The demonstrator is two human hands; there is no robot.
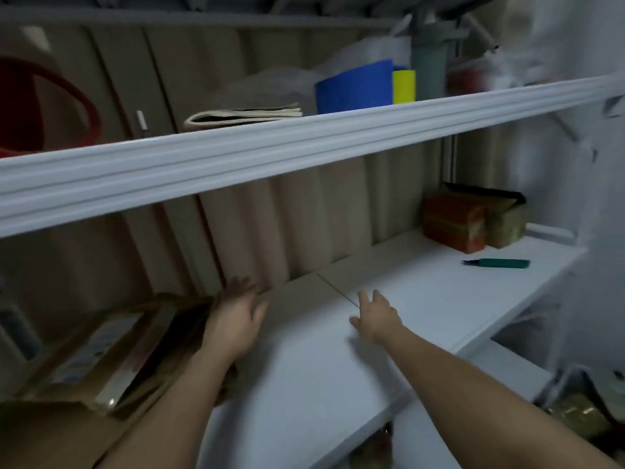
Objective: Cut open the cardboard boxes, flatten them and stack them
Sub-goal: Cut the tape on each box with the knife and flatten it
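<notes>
Flattened brown cardboard sheets (111,346) lie stacked left of the white lower shelf (422,299). Left hand (236,316) and right hand (377,316) hover released. Stacking step; next likely retrieves green utility knife (497,263), far right.

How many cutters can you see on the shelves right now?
1. A green cutter lies on the white lower shelf, right of both hands and in front of the red box. Others may be hidden.
</notes>
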